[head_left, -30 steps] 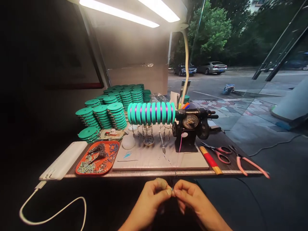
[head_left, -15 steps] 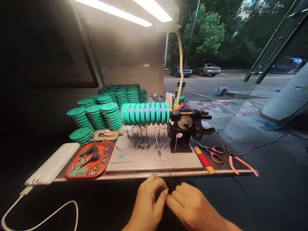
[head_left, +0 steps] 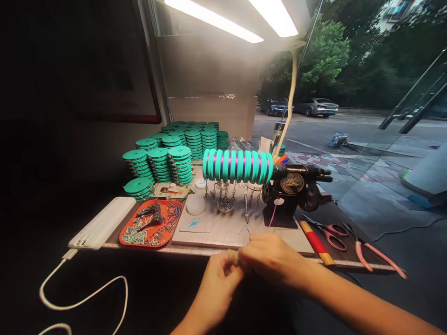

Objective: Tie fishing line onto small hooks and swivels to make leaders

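Below the table's front edge, my left hand (head_left: 218,286) is closed in a pinch, thumb against bent fingers. My right hand (head_left: 272,258) is closed too, its fingers curled and meeting the left fingertips. Whatever they pinch is too small or hidden to make out. Beyond them stands a black winding machine (head_left: 291,186) with a dial. Its shaft carries a row of green foam spools (head_left: 237,166) with purple and pink line showing between them. A pink strand (head_left: 273,215) hangs at the machine's base. A small metal weight with wire ends (head_left: 247,217) hangs just beyond my right hand.
An orange tray (head_left: 150,244) of small tubes and metal parts is at the left, beside a white power bank (head_left: 101,225). Stacked green spools (head_left: 179,167) stand behind. Scissors (head_left: 333,235), pliers (head_left: 375,253) and a red-yellow stick (head_left: 317,243) lie at the right.
My right hand has moved up and over against the left fingertips, closing the small gap between them. The camera has turned left, so the table appears further right.
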`<state>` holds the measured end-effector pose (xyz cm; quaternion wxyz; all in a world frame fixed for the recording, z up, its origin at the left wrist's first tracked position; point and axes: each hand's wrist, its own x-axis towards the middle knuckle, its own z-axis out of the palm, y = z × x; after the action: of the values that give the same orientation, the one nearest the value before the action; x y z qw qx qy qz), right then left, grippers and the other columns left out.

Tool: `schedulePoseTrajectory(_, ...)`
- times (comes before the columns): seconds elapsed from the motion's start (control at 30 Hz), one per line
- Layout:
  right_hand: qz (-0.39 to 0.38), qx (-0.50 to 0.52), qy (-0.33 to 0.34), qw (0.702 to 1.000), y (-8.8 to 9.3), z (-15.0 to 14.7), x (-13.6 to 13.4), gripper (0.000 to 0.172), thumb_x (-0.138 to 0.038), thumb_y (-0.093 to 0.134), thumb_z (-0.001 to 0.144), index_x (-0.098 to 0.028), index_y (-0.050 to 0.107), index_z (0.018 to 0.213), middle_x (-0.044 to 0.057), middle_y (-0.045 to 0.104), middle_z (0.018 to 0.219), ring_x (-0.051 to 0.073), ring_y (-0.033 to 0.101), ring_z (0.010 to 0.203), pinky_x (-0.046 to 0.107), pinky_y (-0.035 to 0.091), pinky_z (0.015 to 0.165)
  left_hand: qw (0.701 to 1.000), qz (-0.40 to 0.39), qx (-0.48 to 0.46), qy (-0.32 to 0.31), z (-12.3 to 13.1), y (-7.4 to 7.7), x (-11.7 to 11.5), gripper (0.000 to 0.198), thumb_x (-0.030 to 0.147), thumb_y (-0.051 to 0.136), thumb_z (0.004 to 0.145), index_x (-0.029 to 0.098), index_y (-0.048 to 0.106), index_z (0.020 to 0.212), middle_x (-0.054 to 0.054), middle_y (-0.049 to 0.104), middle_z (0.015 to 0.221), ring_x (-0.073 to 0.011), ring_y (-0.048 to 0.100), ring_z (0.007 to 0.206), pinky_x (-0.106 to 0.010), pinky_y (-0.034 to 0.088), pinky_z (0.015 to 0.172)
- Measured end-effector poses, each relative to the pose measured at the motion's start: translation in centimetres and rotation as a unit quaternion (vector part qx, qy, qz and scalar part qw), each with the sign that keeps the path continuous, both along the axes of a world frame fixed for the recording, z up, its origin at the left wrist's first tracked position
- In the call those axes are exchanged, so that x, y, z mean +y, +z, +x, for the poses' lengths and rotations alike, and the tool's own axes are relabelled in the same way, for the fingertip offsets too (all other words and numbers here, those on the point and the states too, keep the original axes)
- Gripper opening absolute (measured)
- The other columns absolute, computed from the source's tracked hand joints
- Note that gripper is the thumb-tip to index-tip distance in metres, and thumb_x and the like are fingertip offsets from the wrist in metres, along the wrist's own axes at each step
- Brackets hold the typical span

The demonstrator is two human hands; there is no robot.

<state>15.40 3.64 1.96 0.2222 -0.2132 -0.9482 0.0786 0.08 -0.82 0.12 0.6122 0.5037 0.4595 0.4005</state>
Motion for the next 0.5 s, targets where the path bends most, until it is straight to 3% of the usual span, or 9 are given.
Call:
schedulePoseTrajectory(0.13,-0.041,0.024,-0.063,0.997,0.1,0.2,-0.2,0.021,-0.015,0.036,0.083,-0.018,0.052,0.069,0.000,0.051,0.054,0.012,0.042,0.048,0.022,0.028,0.048,0.986,0.100,0.119,0.065,0.7,0.4,-0.5,0.022,0.027,0.053,0.076,0.018,0.047,0.057,0.002,0.043,0.059,-0.0142,0.040,0.058,-0.025,0.032,0.055)
schedulePoseTrajectory(0.23,-0.088,0.040,-0.111,0.989,0.7,0.1,-0.3,0.021,-0.015,0.038,0.085,-0.017,0.053,0.071,-0.001,0.053,0.055,0.010,0.045,0.048,0.019,0.030,0.048,0.936,0.243,0.233,0.100,1.0,0.4,-1.1,0.018,0.016,0.048,0.078,0.018,0.052,0.060,-0.003,0.050,0.065,-0.0170,0.049,0.062,-0.025,0.037,0.058)
schedulePoseTrajectory(0.33,-0.125,0.040,-0.138,0.982,1.4,-0.1,-0.2,0.017,-0.015,0.046,0.083,-0.016,0.058,0.070,-0.003,0.052,0.052,0.008,0.044,0.046,0.017,0.030,0.047,0.871,0.364,0.312,0.112,1.4,-0.5,-1.6,0.021,0.009,0.044,0.078,0.017,0.062,0.070,-0.008,0.054,0.070,-0.0190,0.052,0.063,-0.026,0.039,0.058)
schedulePoseTrajectory(0.43,-0.154,0.029,-0.149,0.976,2.1,-0.4,0.4,0.013,-0.009,0.055,0.075,-0.015,0.062,0.065,-0.004,0.052,0.048,0.007,0.042,0.043,0.017,0.029,0.045,0.822,0.429,0.339,0.160,1.6,-1.8,-1.7,0.028,0.006,0.043,0.076,0.018,0.068,0.081,-0.015,0.062,0.086,-0.0233,0.057,0.077,-0.029,0.042,0.065)
schedulePoseTrajectory(0.5,-0.173,0.019,-0.148,0.974,2.4,-0.9,1.0,0.013,-0.004,0.060,0.069,-0.014,0.064,0.062,-0.006,0.051,0.044,0.006,0.042,0.041,0.016,0.028,0.043,0.812,0.448,0.339,0.161,1.6,-2.3,-1.7,0.030,0.005,0.047,0.075,0.020,0.069,0.089,-0.016,0.066,0.097,-0.0251,0.059,0.085,-0.030,0.042,0.070)
